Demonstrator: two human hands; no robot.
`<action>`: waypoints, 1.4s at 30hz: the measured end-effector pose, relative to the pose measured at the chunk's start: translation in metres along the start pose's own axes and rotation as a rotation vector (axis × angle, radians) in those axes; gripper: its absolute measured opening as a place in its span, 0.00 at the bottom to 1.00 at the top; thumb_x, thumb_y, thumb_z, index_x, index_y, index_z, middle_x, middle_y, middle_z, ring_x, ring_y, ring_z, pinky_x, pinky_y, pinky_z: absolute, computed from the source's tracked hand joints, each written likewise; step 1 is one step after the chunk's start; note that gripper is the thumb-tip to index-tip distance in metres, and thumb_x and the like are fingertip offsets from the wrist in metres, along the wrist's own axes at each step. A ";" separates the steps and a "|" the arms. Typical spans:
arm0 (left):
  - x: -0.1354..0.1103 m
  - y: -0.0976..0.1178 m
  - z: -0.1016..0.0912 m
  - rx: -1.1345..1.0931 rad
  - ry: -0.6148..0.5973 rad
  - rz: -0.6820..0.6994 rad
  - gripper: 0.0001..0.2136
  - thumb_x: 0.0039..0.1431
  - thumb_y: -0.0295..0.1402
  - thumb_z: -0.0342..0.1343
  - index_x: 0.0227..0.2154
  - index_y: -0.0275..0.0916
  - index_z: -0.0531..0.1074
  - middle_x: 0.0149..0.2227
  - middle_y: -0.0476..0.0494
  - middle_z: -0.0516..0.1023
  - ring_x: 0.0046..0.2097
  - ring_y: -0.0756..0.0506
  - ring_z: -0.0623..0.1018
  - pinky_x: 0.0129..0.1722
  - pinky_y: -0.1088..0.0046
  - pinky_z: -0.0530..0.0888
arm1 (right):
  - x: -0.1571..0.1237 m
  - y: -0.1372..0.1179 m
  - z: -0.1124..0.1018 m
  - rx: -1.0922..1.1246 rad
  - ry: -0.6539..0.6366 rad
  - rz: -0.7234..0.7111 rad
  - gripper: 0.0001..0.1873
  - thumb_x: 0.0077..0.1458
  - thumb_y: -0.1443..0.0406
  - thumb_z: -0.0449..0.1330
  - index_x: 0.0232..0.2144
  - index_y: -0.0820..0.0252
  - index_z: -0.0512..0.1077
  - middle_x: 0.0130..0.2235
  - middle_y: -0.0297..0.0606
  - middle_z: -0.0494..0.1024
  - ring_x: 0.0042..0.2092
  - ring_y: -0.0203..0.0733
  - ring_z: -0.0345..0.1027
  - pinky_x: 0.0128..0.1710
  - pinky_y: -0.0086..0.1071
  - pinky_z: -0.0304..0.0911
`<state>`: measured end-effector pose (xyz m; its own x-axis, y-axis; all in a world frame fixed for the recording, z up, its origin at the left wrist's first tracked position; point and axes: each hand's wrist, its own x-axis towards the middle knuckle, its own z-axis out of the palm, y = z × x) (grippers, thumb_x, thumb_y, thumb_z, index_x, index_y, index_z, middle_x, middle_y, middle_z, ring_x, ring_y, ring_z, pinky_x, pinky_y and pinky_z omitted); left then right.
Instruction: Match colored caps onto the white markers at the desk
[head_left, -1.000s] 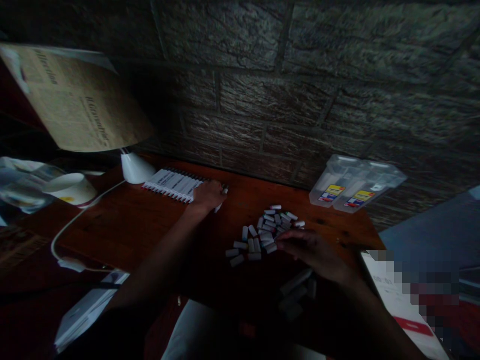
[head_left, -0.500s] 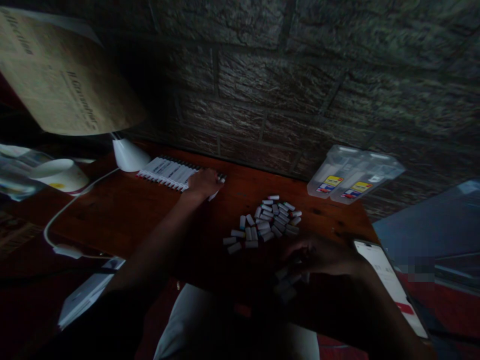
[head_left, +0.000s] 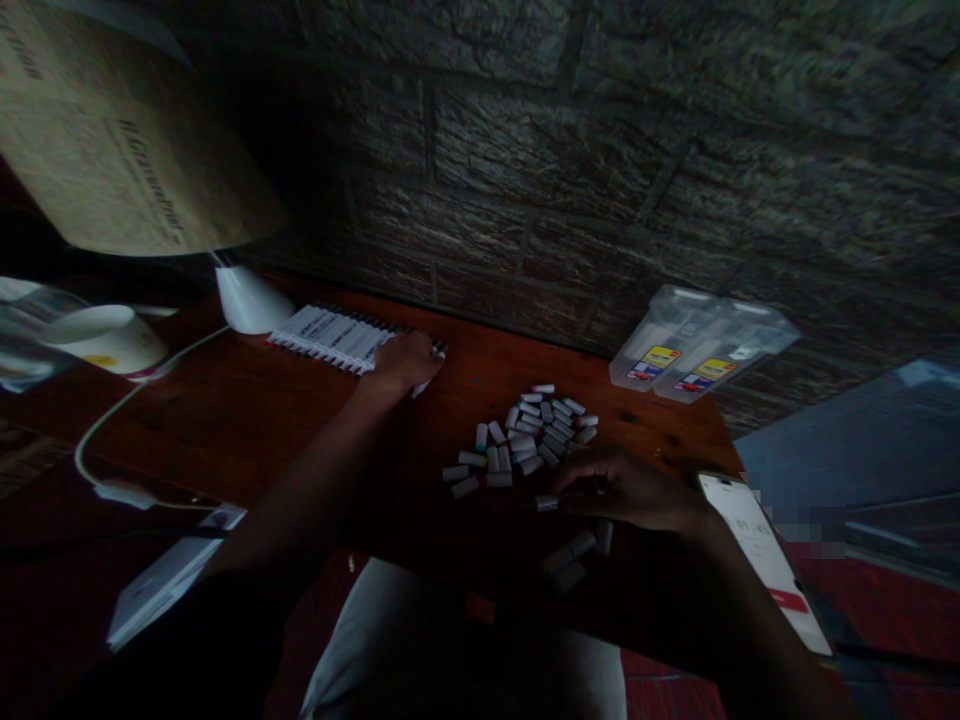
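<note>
My left hand (head_left: 405, 360) rests at the right end of a row of white markers (head_left: 330, 335) lying side by side near the wall, fingers curled over the last marker there. A heap of small white marker caps (head_left: 536, 435) lies in the middle of the red-brown wooden table (head_left: 247, 420). My right hand (head_left: 626, 490) sits just in front of the heap, fingers pinched on one cap (head_left: 545, 503) that pokes out to the left. A few more caps (head_left: 577, 555) lie in shadow below that hand.
Two clear plastic cases (head_left: 694, 350) lean against the dark brick wall at the right. A lit phone (head_left: 761, 555) lies at the table's right edge. A lamp base (head_left: 244, 300), its white cable (head_left: 127, 410), a white cup (head_left: 109, 340) and papers (head_left: 161, 585) occupy the left.
My right hand drew back from the heap toward me, then lifted slightly with a cap pinched in its fingers. My left hand stayed on the marker row. The view shifted a little.
</note>
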<state>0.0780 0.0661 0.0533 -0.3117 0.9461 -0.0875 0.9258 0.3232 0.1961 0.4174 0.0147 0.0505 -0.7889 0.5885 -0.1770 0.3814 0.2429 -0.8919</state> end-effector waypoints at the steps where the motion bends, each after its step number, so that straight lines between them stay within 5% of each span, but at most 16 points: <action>1: 0.000 0.000 0.000 -0.003 0.007 0.001 0.18 0.59 0.43 0.54 0.45 0.39 0.78 0.49 0.34 0.79 0.52 0.34 0.77 0.50 0.60 0.74 | 0.000 -0.002 0.000 0.005 -0.001 0.004 0.09 0.52 0.61 0.66 0.37 0.54 0.83 0.35 0.37 0.82 0.36 0.41 0.74 0.35 0.35 0.70; 10: 0.000 0.002 0.001 0.012 0.012 -0.013 0.19 0.59 0.44 0.52 0.46 0.40 0.78 0.51 0.33 0.78 0.53 0.32 0.77 0.49 0.58 0.74 | 0.008 -0.011 0.008 0.277 0.400 0.077 0.21 0.48 0.53 0.69 0.43 0.53 0.80 0.32 0.34 0.77 0.29 0.35 0.64 0.27 0.30 0.60; 17: -0.004 0.002 -0.003 -0.005 0.048 -0.003 0.20 0.57 0.47 0.56 0.46 0.42 0.78 0.50 0.34 0.79 0.52 0.31 0.76 0.49 0.57 0.74 | 0.019 -0.009 0.013 0.575 0.538 0.058 0.22 0.46 0.50 0.70 0.37 0.60 0.75 0.22 0.26 0.62 0.23 0.29 0.51 0.22 0.26 0.47; 22: -0.005 0.003 -0.002 0.012 0.041 0.014 0.17 0.56 0.44 0.58 0.46 0.44 0.79 0.51 0.36 0.78 0.53 0.32 0.76 0.51 0.56 0.73 | 0.022 -0.011 0.011 0.586 0.579 0.039 0.22 0.45 0.50 0.70 0.30 0.59 0.70 0.21 0.26 0.60 0.23 0.30 0.50 0.21 0.27 0.45; 42: -0.004 0.000 -0.004 0.006 0.057 -0.013 0.19 0.57 0.45 0.54 0.47 0.43 0.78 0.49 0.36 0.79 0.51 0.34 0.77 0.48 0.61 0.74 | 0.023 -0.001 0.012 0.521 0.582 0.097 0.19 0.47 0.51 0.70 0.29 0.59 0.73 0.22 0.29 0.63 0.24 0.32 0.52 0.23 0.28 0.48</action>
<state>0.0784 0.0627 0.0572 -0.3352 0.9415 -0.0341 0.9229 0.3354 0.1891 0.3926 0.0184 0.0424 -0.3294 0.9327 -0.1466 0.0473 -0.1387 -0.9892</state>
